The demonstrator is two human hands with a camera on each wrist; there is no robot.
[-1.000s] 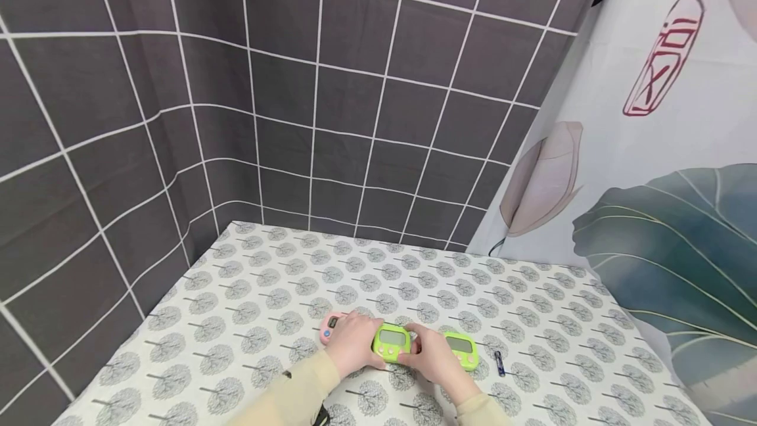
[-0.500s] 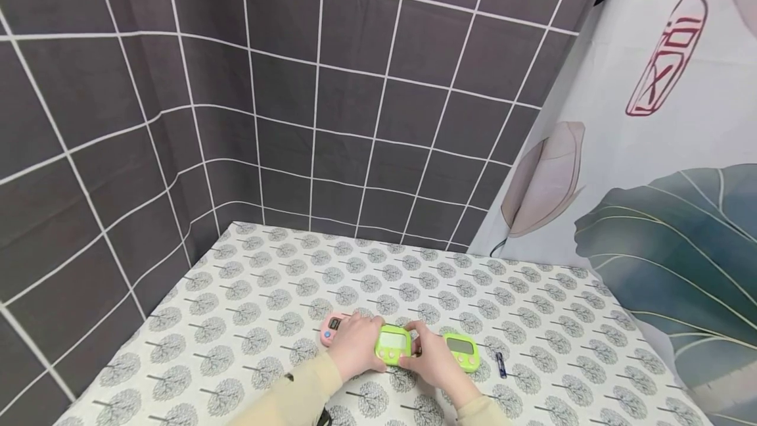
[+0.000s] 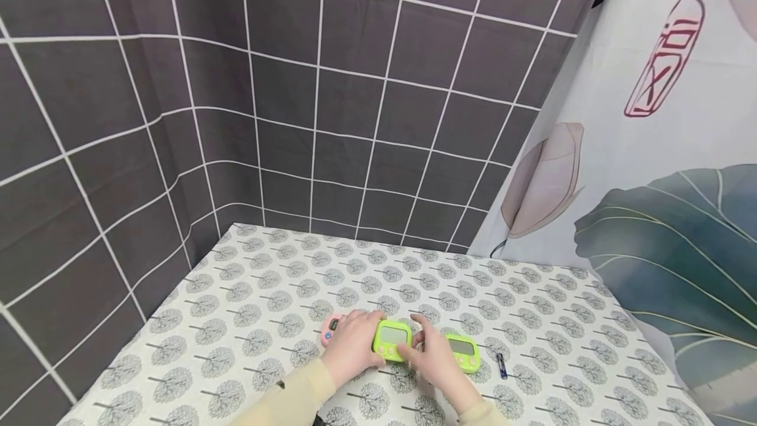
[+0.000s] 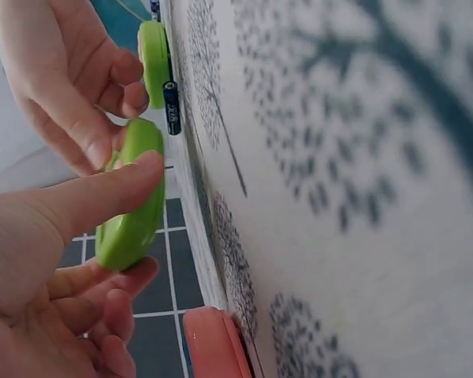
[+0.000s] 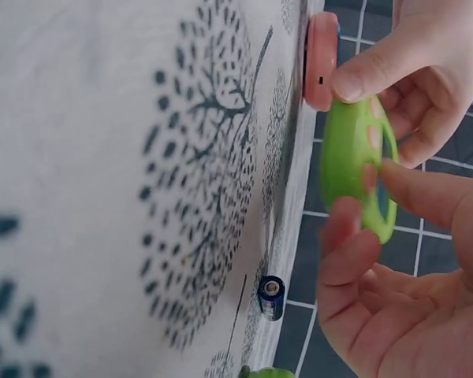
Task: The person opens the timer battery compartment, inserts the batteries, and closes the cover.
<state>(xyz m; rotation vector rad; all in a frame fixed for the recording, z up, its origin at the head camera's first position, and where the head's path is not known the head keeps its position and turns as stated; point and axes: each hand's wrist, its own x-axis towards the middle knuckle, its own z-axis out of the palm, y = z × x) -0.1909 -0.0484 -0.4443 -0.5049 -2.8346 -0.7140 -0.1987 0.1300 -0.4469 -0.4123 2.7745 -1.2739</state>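
A lime-green digital timer (image 3: 392,340), with a grey screen and pink buttons, is held up just over the patterned tabletop. My left hand (image 3: 351,346) grips its left side, thumb on the near edge and fingers beyond, as the left wrist view shows. On the timer's front, at the buttons, the thumb of my right hand (image 3: 434,357) presses; the other fingers are loosely bent beside its right edge. Another green timer (image 3: 464,352) lies right of that hand. Partly covered by my left hand is a pink device (image 3: 328,331) with a small screen and blue button.
One dark blue battery (image 3: 501,365) lies right of the second timer. Another battery (image 5: 272,298) shows on the tabletop in the right wrist view. Dark gridded cloth (image 3: 355,117) hangs behind the table, and a white printed curtain (image 3: 603,150) at the right.
My right thumb has moved left from the green timer's right edge onto its buttons, and my right forefinger has come away from the edge. My left hand keeps its hold.
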